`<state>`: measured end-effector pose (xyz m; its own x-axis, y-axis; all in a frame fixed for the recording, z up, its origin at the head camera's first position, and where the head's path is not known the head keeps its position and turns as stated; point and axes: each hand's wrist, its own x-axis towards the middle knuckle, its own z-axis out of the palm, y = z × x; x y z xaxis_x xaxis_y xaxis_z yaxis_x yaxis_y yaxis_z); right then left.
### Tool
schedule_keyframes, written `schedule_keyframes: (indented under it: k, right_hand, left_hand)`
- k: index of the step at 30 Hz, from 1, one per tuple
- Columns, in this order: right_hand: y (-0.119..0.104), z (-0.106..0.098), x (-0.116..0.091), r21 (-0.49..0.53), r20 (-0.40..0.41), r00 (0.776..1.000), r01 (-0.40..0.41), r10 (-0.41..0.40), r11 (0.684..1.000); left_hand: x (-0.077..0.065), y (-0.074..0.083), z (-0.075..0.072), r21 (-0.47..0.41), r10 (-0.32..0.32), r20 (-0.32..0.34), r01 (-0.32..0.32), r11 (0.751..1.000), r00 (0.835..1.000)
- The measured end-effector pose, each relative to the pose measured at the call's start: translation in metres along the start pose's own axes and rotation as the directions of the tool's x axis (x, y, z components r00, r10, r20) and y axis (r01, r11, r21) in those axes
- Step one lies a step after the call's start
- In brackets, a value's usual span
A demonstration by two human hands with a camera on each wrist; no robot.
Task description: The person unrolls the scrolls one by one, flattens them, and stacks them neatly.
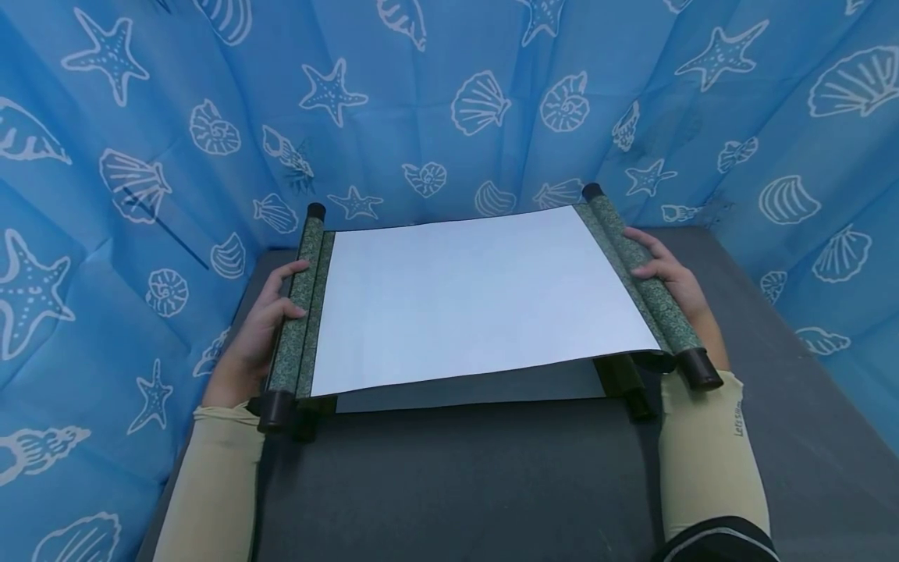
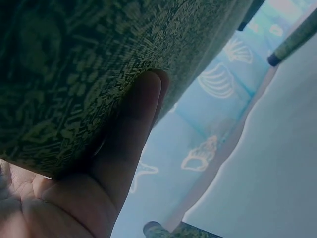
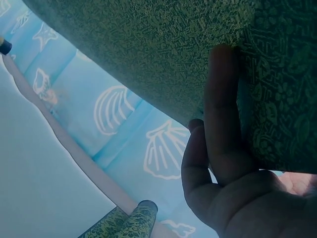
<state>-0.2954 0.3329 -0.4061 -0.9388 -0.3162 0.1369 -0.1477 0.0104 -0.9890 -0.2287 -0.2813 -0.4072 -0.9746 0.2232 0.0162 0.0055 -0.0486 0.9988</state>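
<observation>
An unrolled hanging scroll (image 1: 485,289) with a blank white sheet is held up over the table by its two green patterned rollers with dark end caps. My left hand (image 1: 256,332) grips the left roller (image 1: 289,343), thumb and fingers around it. On the other side, the right roller (image 1: 663,304) is held in my right hand (image 1: 674,285). The left wrist view shows the thumb (image 2: 129,124) pressed along the green fabric; the right wrist view shows fingers (image 3: 223,109) against it. Beneath lies a second spread scroll (image 1: 463,390), mostly hidden by the raised one.
The dark grey table (image 1: 456,484) extends toward me and to the right. A blue curtain (image 1: 435,109) printed with shells and starfish hangs behind and along both sides. The second scroll's rollers (image 1: 625,382) rest on the table below the raised scroll.
</observation>
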Motion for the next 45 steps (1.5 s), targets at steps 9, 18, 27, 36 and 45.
schedule_keyframes:
  k: [9,18,27,36,45]
  right_hand:
    - [0.001,-0.001,0.001,-0.068,-0.007,1.000,0.013,-0.014,0.998]
    - [0.001,0.001,0.002,-0.082,-0.014,1.000,-0.007,0.006,0.997]
    - [0.002,0.001,0.001,-0.086,-0.009,1.000,0.003,-0.003,0.996]
    - [0.005,-0.001,0.003,-0.104,-0.008,1.000,-0.005,0.004,0.995]
    - [0.001,0.002,0.004,-0.128,-0.012,0.999,-0.035,0.034,0.991]
  left_hand:
    - [-0.001,-0.005,-0.002,0.026,0.055,0.004,-0.055,0.998,0.998]
    - [-0.001,0.001,-0.005,0.117,0.018,-0.092,-0.007,0.993,0.996]
    - [-0.002,0.005,-0.006,0.059,-0.046,-0.126,0.054,0.997,0.991]
    - [-0.005,0.004,-0.008,0.014,-0.058,-0.159,0.061,0.998,0.986]
    - [-0.006,0.001,-0.015,-0.032,-0.050,-0.124,0.047,0.998,0.991]
